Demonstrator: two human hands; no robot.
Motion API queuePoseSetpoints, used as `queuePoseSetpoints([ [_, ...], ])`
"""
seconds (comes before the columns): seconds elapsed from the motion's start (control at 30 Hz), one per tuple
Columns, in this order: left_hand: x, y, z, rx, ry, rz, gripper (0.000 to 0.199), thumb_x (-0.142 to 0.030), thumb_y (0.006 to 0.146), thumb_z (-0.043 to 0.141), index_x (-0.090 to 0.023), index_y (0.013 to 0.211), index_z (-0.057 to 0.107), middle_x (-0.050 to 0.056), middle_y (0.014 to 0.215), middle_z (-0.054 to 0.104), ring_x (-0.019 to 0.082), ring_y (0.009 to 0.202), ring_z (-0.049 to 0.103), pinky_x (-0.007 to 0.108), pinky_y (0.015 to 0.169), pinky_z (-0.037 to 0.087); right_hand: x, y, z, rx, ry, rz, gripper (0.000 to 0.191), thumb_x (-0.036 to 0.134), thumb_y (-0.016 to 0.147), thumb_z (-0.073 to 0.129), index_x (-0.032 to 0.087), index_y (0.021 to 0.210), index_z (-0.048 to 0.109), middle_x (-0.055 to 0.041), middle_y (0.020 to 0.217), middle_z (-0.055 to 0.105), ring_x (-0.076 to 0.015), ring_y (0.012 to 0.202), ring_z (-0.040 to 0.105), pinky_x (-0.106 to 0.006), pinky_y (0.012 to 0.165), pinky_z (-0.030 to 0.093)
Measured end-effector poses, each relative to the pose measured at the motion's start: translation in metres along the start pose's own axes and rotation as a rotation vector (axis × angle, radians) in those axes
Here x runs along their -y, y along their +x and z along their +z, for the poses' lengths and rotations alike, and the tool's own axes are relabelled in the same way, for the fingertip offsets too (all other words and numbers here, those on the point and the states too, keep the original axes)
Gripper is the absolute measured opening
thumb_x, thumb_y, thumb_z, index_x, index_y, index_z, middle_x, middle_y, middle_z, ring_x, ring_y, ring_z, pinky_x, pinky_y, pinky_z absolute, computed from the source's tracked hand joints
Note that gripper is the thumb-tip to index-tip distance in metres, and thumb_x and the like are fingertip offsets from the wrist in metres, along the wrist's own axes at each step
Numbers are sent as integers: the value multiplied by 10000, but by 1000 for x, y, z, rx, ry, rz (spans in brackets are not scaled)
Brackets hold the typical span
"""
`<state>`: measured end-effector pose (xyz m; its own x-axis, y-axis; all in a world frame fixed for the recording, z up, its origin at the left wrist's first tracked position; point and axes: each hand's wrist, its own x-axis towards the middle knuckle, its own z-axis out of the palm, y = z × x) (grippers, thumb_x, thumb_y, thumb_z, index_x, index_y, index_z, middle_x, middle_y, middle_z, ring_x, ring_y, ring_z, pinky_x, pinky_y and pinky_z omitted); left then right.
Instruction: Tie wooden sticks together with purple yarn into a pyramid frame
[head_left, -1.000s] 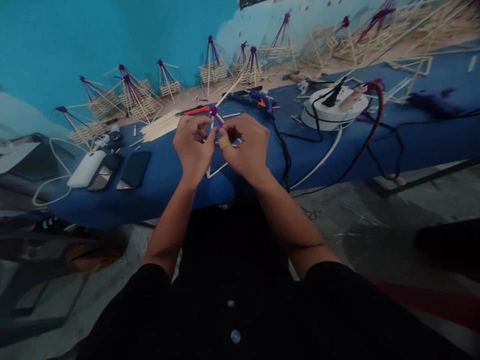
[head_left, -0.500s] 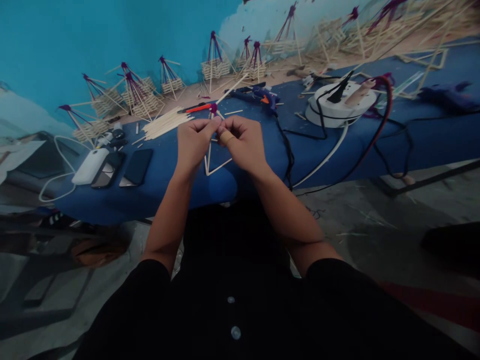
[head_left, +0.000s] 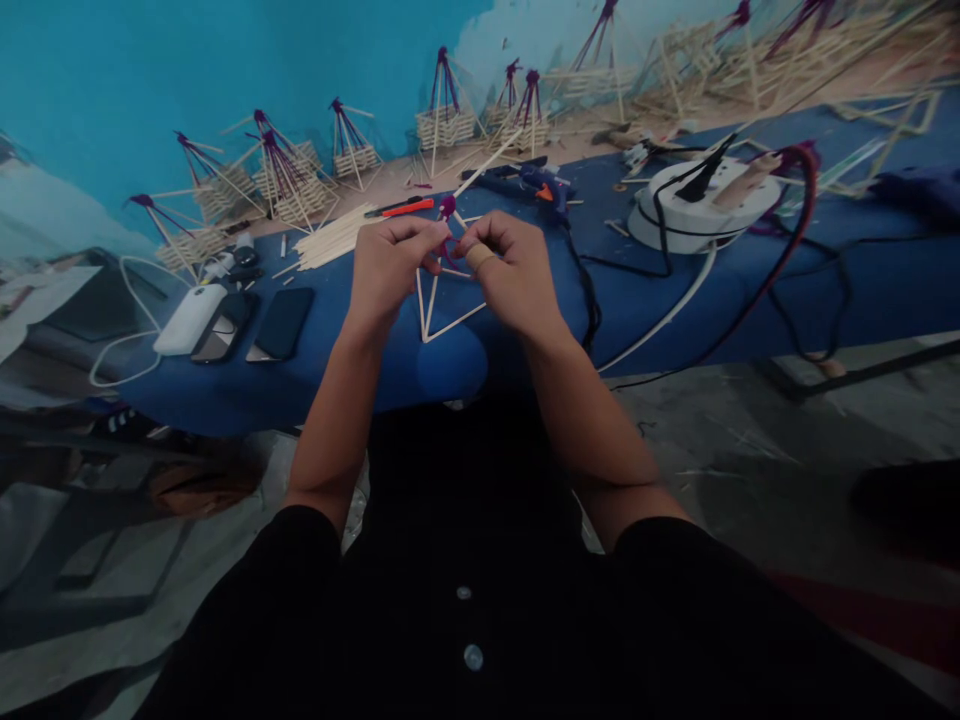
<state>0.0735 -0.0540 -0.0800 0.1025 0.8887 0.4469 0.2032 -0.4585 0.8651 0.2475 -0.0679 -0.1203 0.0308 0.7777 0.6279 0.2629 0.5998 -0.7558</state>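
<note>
In front of me on the blue-covered table stands a small frame of thin wooden sticks, its top bound with purple yarn. My left hand is closed at the near side of that top, thumb and fingers pinched on a strand of the yarn. My right hand, with a ring on one finger, pinches the yarn from the other side. A purple loop shows between the two hands. The fingers partly hide the strand's ends and the frame's upper sticks.
Left of my hands lie a bundle of sticks, an orange cutter, phones and a white power bank. A blue glue gun and a white power strip with cables lie right. Finished stick structures line the wall.
My hands have moved slightly apart, and a purple yarn loop now shows between them. The whole view has shifted a little, so the table things appear farther right and higher.
</note>
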Motion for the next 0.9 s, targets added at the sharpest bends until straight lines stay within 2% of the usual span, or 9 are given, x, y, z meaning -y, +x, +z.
queuePoseSetpoints([
  [0.2,-8,3,-5,49,-9,-5,211,-237,915,890,-204,750,764,15,689,770,143,627,747,235,577,581,5,1,1,-87,-170,-124,113,247,987,764,244,887,712,-57,980,715,-225,941,667,-413,960,606],
  [0.37,-10,3,-8,76,28,33,207,-219,860,941,-213,752,764,3,614,730,180,680,776,264,619,610,8,1,2,-110,-186,-158,28,283,992,787,265,1007,771,-80,1100,746,-258,1045,699,-421,943,641],
  [0.47,-12,3,-10,101,61,81,179,-168,821,936,-216,755,777,-2,634,746,167,672,757,254,612,598,6,3,1,-112,-188,-200,76,303,1034,741,279,1079,798,-83,1162,745,-266,1115,710,-416,939,654],
  [0.57,-12,4,-12,113,93,134,145,-104,794,889,-208,767,792,-9,672,770,138,648,730,225,596,574,0,7,1,-92,-178,-300,155,327,1078,670,275,1098,815,-87,1168,732,-266,1127,714,-440,947,665],
  [0.67,-8,6,-12,88,140,187,139,-73,789,845,-202,770,797,-9,701,787,122,640,717,212,598,561,-8,13,2,-73,-158,-369,173,386,1082,685,267,1088,811,-90,1155,721,-264,1102,715,-445,929,673],
  [0.77,-5,7,-11,36,211,256,122,-93,796,848,-206,782,805,-3,737,808,131,663,730,226,628,582,-13,17,2,-51,-140,-359,191,449,1065,729,268,1087,787,-86,1155,705,-258,1079,709,-419,875,672],
  [0.9,-1,5,-7,-61,284,385,73,-194,834,894,-224,870,838,5,831,846,145,733,763,243,705,630,-12,21,1,-50,-104,-347,154,414,1050,733,262,1034,751,-80,1157,696,-236,1024,694,-382,817,656],
])
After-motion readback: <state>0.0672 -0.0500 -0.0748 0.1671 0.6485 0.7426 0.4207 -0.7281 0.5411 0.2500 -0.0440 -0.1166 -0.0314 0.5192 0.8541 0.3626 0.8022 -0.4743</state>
